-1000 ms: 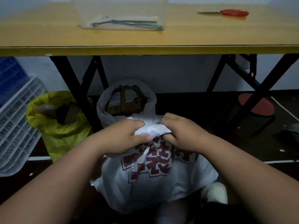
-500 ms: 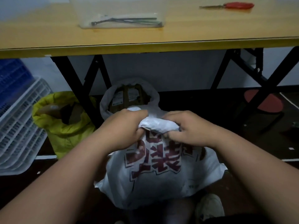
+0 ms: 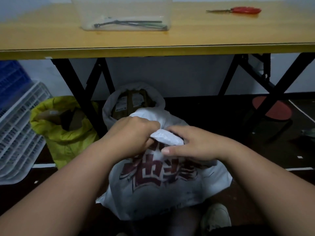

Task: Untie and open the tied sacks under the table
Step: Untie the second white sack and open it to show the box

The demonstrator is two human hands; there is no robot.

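Yellow wood tops the table (image 3: 153, 38) above us. On the floor below it, nearest us, stands the white sack (image 3: 162, 189) with red print, its neck bunched shut. Our left hand (image 3: 134, 133) grips that gathered neck, fingers curled round it, likely to steady it while the right hand (image 3: 192, 143) curls its fingers at the knot; whether they pinch it we cannot tell. Behind stand a grey sack (image 3: 109, 113) and a yellow-green sack (image 3: 56, 133), both open, showing brown parcels. A clear tub (image 3: 122, 16) on top holds dark cable ties.
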